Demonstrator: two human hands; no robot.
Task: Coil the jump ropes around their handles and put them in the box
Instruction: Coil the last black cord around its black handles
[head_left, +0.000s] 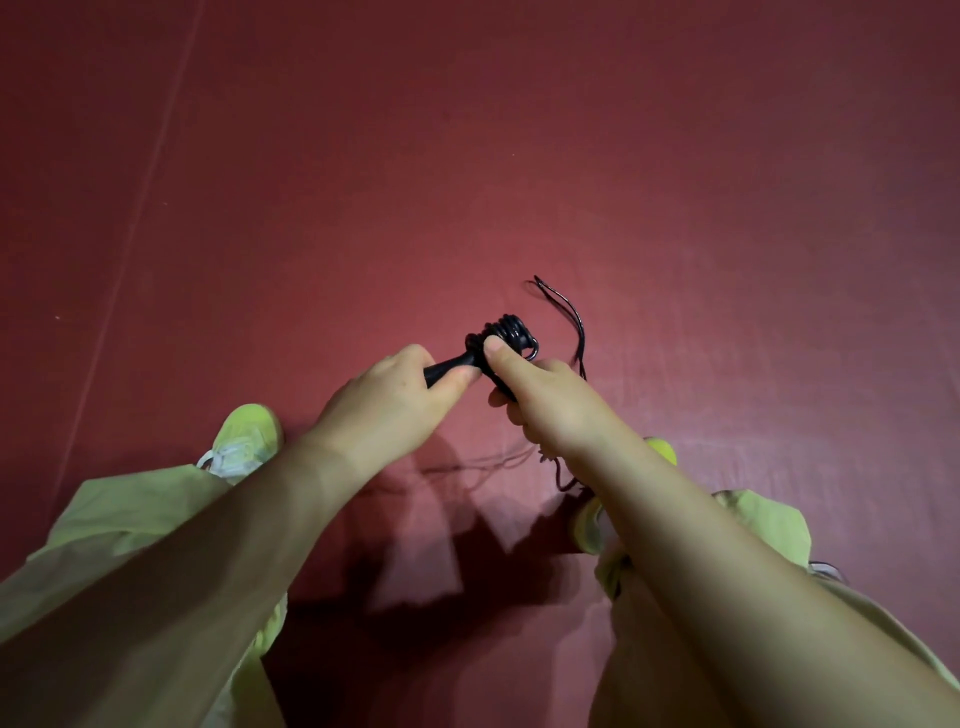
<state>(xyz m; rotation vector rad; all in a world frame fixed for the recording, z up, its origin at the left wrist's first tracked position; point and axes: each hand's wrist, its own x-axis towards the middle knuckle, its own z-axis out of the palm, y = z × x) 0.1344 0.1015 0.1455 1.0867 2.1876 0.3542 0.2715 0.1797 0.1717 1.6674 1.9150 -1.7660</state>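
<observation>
Nearest the camera, two bare forearms reach forward over pale green trousers (119, 525), whose legs run off the bottom edge. A green shoe (244, 436) shows past the left knee; the other shoe (662, 451) is mostly hidden behind the right arm.

The left hand (387, 400) curls round the near end of the black handle (451, 370), so that end is covered. The right hand (540, 397) pinches the coiled part, thumb on top, its fingers wrapped underneath and mostly out of sight. Each grip is clamped on the jump rope.

The handle is held above the floor (519, 156), between the two hands, its long axis running from lower left to upper right, the far end pointing away from the person. Black rope (506, 330) is wound in tight turns around that far end. How many handles lie under the coils is hard to tell. A loose loop (569, 314) trails beyond the right hand, and a thin strand (483, 465) lies on the floor below the hands, partly lost in shadow.
</observation>
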